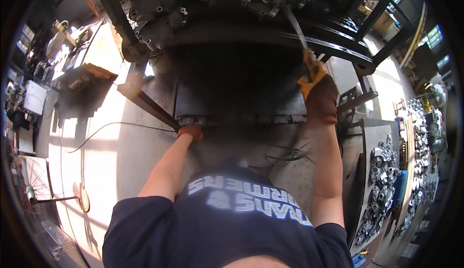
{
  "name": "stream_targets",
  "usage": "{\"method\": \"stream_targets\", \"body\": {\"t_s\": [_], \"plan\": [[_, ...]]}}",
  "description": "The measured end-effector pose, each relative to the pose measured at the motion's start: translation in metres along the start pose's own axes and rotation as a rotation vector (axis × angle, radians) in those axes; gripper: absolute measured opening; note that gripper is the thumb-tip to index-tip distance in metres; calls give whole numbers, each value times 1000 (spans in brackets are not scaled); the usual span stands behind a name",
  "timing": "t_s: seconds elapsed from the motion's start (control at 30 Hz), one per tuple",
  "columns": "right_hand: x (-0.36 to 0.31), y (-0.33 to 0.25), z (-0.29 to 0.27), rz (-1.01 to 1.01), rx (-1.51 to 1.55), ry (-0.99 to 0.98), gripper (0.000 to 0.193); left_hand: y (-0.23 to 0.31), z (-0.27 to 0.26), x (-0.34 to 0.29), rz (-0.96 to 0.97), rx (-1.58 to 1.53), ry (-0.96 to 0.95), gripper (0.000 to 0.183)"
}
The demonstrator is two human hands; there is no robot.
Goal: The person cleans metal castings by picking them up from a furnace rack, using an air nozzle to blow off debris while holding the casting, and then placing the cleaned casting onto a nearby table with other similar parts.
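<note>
My right hand, in a yellow and dark brown work glove, is closed around one end of a long, flat-looking metal bar. The bar's far end reaches up among grey metal castings in the dark upper part of a steel-framed machine or rack. Low on the left, my left hand, in an orange-red glove, is at the end of the frame's brown slanting bar. Shadow hides its fingers, so I cannot make out whether it grips the frame. More castings sit at the upper left beside a honeycomb mesh.
To the right stands a table bearing many small metal castings, with further piles beyond. A workbench is at the upper left. Dark cables lie on the floor near me, and a thin hose curves across the left side.
</note>
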State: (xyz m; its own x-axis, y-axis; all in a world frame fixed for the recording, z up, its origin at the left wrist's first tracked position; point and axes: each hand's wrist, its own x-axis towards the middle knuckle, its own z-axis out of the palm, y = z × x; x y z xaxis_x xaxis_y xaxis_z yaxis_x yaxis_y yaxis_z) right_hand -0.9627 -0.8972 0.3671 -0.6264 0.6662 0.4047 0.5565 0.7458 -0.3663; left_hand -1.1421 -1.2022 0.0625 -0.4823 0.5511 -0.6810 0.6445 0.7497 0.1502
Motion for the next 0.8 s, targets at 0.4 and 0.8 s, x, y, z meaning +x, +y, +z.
{"method": "stream_targets", "body": {"t_s": [0.4, 0.8], "plan": [[19, -35, 22, 171, -253, -147, 42, -223, 249, -68, -222, -844, -38, 27], [110, 2, 55, 171, -183, -126, 45, -190, 209, -183, -425, -1245, 89, 22]]}}
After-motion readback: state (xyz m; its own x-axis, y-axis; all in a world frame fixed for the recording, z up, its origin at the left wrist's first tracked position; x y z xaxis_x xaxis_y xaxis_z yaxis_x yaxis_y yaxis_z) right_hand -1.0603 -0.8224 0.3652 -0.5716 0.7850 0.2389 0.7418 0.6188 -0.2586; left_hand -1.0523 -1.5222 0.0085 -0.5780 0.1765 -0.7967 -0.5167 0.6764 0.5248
